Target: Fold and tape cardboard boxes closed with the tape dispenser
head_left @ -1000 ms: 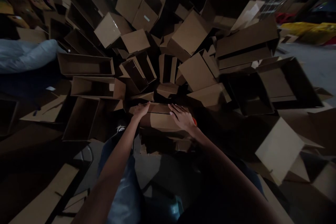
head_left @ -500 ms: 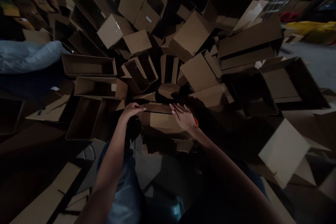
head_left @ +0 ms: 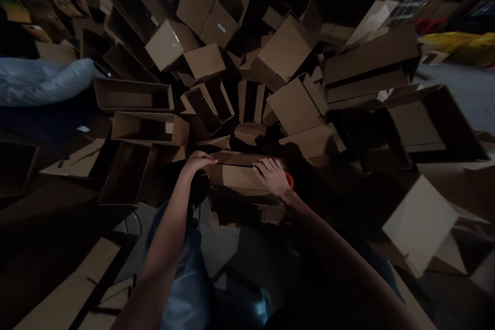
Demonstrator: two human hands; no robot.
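Note:
A closed brown cardboard box (head_left: pixel 234 178) lies in front of me, with a dark slit running along its top between the flaps. At its far left corner my left hand (head_left: pixel 199 161) is closed, with thumb and fingers together on the edge of the box. My right hand (head_left: pixel 271 176) lies palm down on the right part of the top, its fingers a little bent but apart, with the fingertips close to the slit. An orange rounded object (head_left: pixel 290 180) peeks out just right of my right wrist; most of it is hidden. Beneath the box is more cardboard (head_left: pixel 273 214), in shadow.
Open cardboard boxes are heaped ahead and on both sides, among them a long one (head_left: pixel 135 95) at left and a large one (head_left: pixel 436 124) at right. A pale blue padded bundle (head_left: pixel 46 82) is at far left. Yellow material (head_left: pixel 464 44) lies at far right.
The fingers of my right hand have drawn back slightly toward me and bent more on the box top. My left hand stays at the left corner.

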